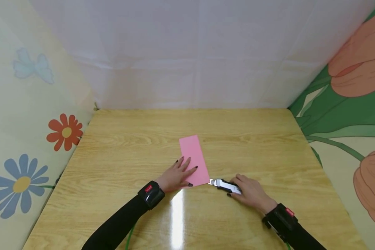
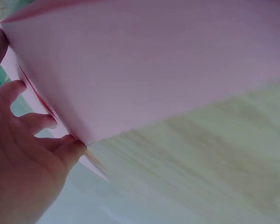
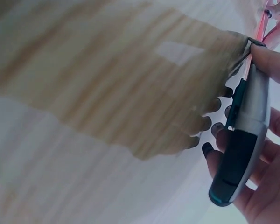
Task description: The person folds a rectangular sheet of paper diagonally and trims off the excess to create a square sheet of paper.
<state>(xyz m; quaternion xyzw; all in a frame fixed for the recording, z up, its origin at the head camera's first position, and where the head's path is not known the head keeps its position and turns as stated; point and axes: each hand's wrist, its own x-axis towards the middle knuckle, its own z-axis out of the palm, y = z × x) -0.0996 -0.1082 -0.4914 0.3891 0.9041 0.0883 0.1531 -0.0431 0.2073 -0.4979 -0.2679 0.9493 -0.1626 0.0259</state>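
A folded sheet of pink paper [image 1: 192, 147] lies at the middle of the table, its long side running away from me. My left hand [image 1: 175, 174] rests on its lower left part, fingers spread. In the left wrist view the paper [image 2: 144, 70] shows layers parted by a narrow gap under the fingertips. My right hand [image 1: 252, 193] grips a silver and black utility knife [image 1: 229, 186], its metal tip at the paper's near right corner. The right wrist view shows the thumb along the front of the knife [image 3: 245, 135]; whether the blade touches the paper I cannot tell.
The wooden table [image 1: 137, 135] has a glossy top with a bright light streak at the near side. A white cloth [image 1: 187, 55] hangs behind it. Flower-printed panels stand at the left [image 1: 15, 114] and right [image 1: 347, 121].
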